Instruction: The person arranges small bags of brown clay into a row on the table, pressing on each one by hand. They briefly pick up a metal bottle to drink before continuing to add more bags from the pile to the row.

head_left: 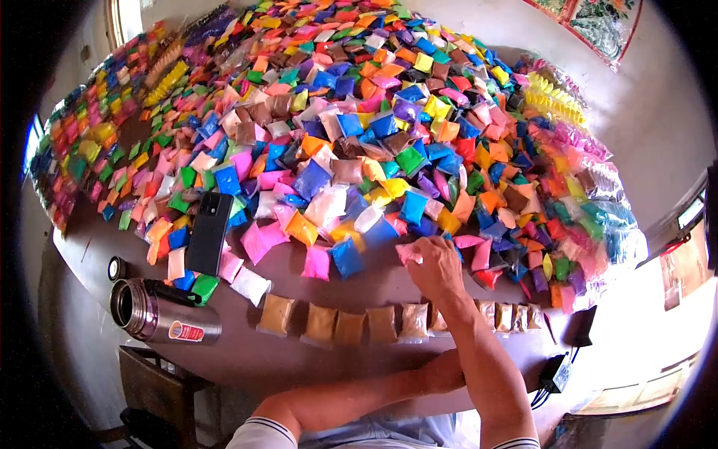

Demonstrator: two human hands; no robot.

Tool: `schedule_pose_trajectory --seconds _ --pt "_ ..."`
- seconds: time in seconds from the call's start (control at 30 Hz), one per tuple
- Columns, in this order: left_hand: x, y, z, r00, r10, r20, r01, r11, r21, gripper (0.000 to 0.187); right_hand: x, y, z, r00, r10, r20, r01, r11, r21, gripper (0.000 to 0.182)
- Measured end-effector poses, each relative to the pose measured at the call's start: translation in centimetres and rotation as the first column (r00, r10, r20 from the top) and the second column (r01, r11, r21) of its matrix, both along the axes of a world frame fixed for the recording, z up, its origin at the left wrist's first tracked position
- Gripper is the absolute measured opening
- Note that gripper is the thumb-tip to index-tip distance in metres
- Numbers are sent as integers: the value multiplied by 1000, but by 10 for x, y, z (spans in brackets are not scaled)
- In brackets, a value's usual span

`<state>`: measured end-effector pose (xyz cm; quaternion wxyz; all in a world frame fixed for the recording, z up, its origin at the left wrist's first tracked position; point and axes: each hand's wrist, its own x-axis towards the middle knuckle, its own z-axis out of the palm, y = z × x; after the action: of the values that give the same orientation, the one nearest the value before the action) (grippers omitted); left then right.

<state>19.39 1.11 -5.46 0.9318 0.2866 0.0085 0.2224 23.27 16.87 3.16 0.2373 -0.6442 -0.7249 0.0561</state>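
Observation:
My right hand (437, 271) reaches to the near edge of a large heap of small colored packets (329, 142). Its fingers are closed on a light pink packet (409, 254). My left hand (444, 372) rests low near the table's front edge, partly behind my right forearm, and its fingers are hidden. Between the hands and the heap runs a row of brown packets (350, 328) laid side by side along the table. Part of that row is covered by my right forearm. A blue packet (347, 258) and a bright pink packet (316, 263) lie left of my right hand.
At left, a steel thermos flask (168, 310) lies on its side, with its cap (116, 268) nearby. A black phone (209, 233) leans on packets. Clear bags of packets (598, 202) edge the heap at right. A chair (161, 385) stands at lower left; a black adapter (555, 373) sits at lower right.

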Motion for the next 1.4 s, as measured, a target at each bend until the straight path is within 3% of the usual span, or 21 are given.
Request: schedule_pose_trajectory --seconds 0.1,0.17,0.23,0.27,0.3,0.33,0.4,0.53,0.6,0.63,0.7,0.83,0.93,1.03,1.13,1.17,1.2,1.23,1.3,1.37,1.4 --pt "-5 7 5 994 -83 68 79 995 66 28 -8 -4 12 984 -133 117 116 983 142 20" --pt "-20 8 5 989 -52 138 38 994 107 26 -12 -17 11 999 -16 -43 22 987 159 18" --pt "-11 -2 -13 973 -52 226 22 991 135 26 -20 -37 12 1000 20 -4 -19 981 191 19" --pt "4 -9 -47 972 194 131 -232 714 660 25 -24 -51 23 1000 20 -1 -20 986 167 21" --pt "12 -10 -45 874 438 209 -293 133 947 25 -25 -62 30 1000 -11 14 9 986 167 21" --pt "11 -15 -44 883 414 222 -303 140 943 25 -26 -73 37 999 -7 -33 13 986 164 23" --pt "-27 0 21 893 321 -314 269 176 947 34 -14 -87 41 997 -27 -76 39 987 156 26" --pt "-34 17 39 927 292 -237 212 115 971 30 44 -118 49 977 -213 -5 212 967 144 30" --pt "-27 18 36 906 337 -254 296 -76 952 29 69 -136 60 929 -360 -89 369 918 147 23" --pt "-25 16 38 909 333 -251 292 -79 953 29 84 -147 60 907 -408 -105 421 888 185 20" --pt "-28 13 42 875 442 -197 157 125 980 35 106 -170 59 872 -470 -136 489 839 236 15" --pt "-29 8 46 834 508 -215 192 98 976 40 105 -194 49 853 -462 -243 510 837 197 16" --pt "-30 0 48 791 601 -114 60 110 992 38 97 -201 34 848 -429 -311 461 887 34 10" --pt "-46 -1 72 786 589 -189 110 168 980 37 80 -193 18 888 -355 -293 402 908 119 14" --pt "-55 -5 69 787 592 -172 123 124 985 29 57 -175 30 951 -237 -200 267 953 141 16" --pt "-59 -8 69 799 594 -99 92 42 995 27 49 -169 36 956 -195 -219 213 975 65 19" --pt "-61 -8 68 810 586 -29 61 -35 997 26 44 -163 36 970 -107 -218 134 985 112 24" --pt "-67 -11 67 812 569 -129 179 -31 983 26 37 -156 42 972 -72 -222 86 995 57 26" --pt "-72 -10 82 813 564 -143 194 -32 980 26 23 -139 49 972 -30 -233 32 999 7 28" --pt "-66 -10 70 816 556 -159 210 -28 977 25 11 -122 47 991 86 -98 -80 995 61 38" --pt "-55 -14 51 829 559 35 -6 -53 999 29 5 -113 47 991 92 -101 -86 994 65 38"
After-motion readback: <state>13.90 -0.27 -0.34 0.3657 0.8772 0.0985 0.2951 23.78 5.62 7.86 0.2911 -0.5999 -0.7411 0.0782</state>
